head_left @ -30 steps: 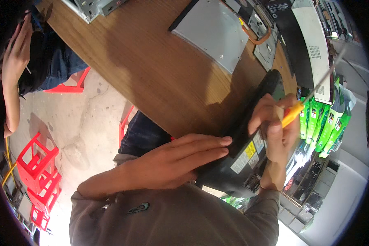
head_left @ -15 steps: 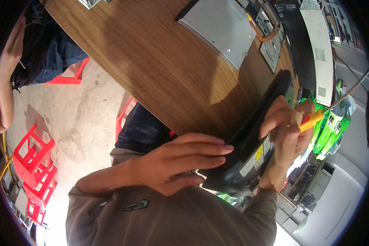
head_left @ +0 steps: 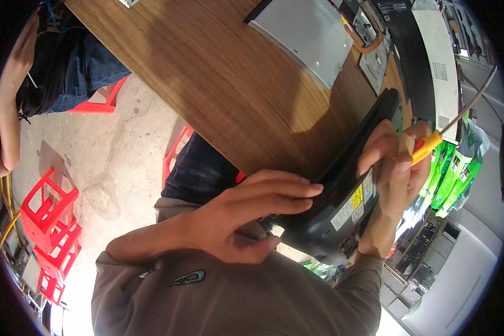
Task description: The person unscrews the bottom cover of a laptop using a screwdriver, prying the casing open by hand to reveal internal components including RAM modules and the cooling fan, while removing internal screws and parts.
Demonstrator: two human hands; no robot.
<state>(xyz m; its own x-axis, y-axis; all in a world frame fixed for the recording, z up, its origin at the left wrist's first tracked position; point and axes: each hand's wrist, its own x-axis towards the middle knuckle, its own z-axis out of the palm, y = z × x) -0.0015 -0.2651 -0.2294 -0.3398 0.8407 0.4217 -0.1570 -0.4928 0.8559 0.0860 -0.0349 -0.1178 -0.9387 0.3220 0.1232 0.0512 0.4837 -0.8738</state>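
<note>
A black plastic casing [head_left: 319, 224] stands tilted at the table's near edge, with white and yellow labels on the side facing me. My left hand [head_left: 243, 215] is open, its fingers stretched out, the fingertips at the casing's surface and the thumb spread below. In my right hand [head_left: 395, 168] is a screwdriver [head_left: 427, 147] with a yellow and red handle. Its metal shaft points up and away to the right, clear of the casing. The fingers of that hand are curled against the casing's labelled side. What they touch behind the handle is partly hidden.
On the wooden table [head_left: 207, 73] lie a flat silver metal panel [head_left: 305, 39] and metal parts with an orange-brown handle [head_left: 368, 45]. Green packages [head_left: 453, 179] are at the right. Red stools [head_left: 50, 215] stand on the floor at left, near another person's arm [head_left: 8, 106].
My left thumb has moved farther from the fingers, and the hand has shifted slightly up along the casing. The screwdriver's shaft now points more steeply upward.
</note>
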